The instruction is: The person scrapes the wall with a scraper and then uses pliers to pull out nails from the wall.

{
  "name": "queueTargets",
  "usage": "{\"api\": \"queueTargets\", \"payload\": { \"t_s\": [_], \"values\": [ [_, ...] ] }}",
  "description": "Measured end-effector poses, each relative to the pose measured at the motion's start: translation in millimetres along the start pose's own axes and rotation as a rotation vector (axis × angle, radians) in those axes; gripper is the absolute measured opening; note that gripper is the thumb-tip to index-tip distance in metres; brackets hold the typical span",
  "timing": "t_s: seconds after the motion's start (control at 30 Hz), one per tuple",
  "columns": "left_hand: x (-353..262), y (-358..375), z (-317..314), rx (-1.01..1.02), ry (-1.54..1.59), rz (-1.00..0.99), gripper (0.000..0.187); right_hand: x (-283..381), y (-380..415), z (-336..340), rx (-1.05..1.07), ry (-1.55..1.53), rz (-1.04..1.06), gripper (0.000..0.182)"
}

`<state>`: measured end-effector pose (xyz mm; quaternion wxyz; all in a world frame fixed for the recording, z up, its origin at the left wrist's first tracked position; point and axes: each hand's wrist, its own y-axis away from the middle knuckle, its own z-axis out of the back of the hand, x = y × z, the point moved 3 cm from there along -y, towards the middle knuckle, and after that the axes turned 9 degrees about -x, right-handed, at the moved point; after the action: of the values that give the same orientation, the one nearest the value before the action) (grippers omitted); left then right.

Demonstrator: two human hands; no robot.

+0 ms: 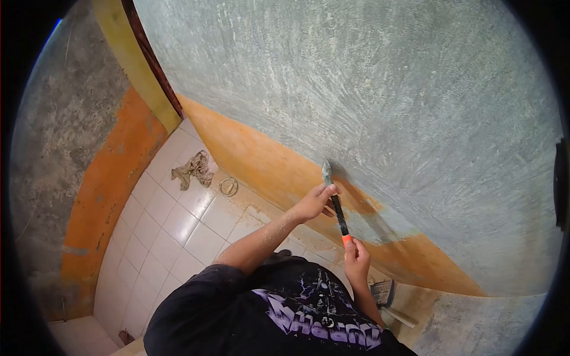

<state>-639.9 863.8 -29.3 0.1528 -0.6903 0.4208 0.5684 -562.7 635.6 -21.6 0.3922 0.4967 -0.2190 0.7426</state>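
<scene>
A long scraper with a grey metal head, a black handle and an orange end slants up against the wall. Near its head, my left hand has its fingers closed on the tool. Lower down, my right hand grips the orange end. The metal tip meets the wall close to where the grey-green surface gives way to a band of orange paint. Fine pale dust clings to my left forearm.
Orange crumbs lie on the white tiled floor along the wall's foot. A crumpled cloth and a ring-shaped roll rest there. By my right arm stands a dark tray-like object. Another grey and orange wall rises on the left.
</scene>
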Motion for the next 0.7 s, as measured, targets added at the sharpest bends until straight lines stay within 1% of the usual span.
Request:
{"api": "queueTargets", "payload": {
  "t_s": [0.17, 0.27, 0.37, 0.4, 0.53, 0.6, 0.7],
  "values": [
    [0, 3, -15, 0.042, -0.056, -0.016, 0.046, -1, 4, 16, -0.039, 0.000, -0.046, 0.033],
    [2, -3, -1, -0.020, -0.017, -0.020, 0.045, -4, -1, -1, -0.051, 0.057, 0.084, 0.033],
    [-4, 1, 6, -0.036, -0.002, -0.009, 0.045, 0, 0, -14, -0.045, 0.065, 0.018, 0.033],
    [-5, 1, 6, -0.031, 0.000, -0.003, 0.045, -1, 1, -15, -0.056, 0.038, 0.042, 0.034],
    [-6, 5, -11, 0.022, -0.046, -0.014, 0.044, -1, 4, -1, -0.044, 0.002, -0.004, 0.034],
    [-4, 2, -9, -0.009, -0.016, -0.040, 0.043, -2, 2, 3, -0.041, -0.022, 0.000, 0.033],
    [-6, -2, 7, -0.067, 0.040, -0.040, 0.043, 11, -7, -17, -0.056, 0.047, 0.142, 0.031]
  ]
}}
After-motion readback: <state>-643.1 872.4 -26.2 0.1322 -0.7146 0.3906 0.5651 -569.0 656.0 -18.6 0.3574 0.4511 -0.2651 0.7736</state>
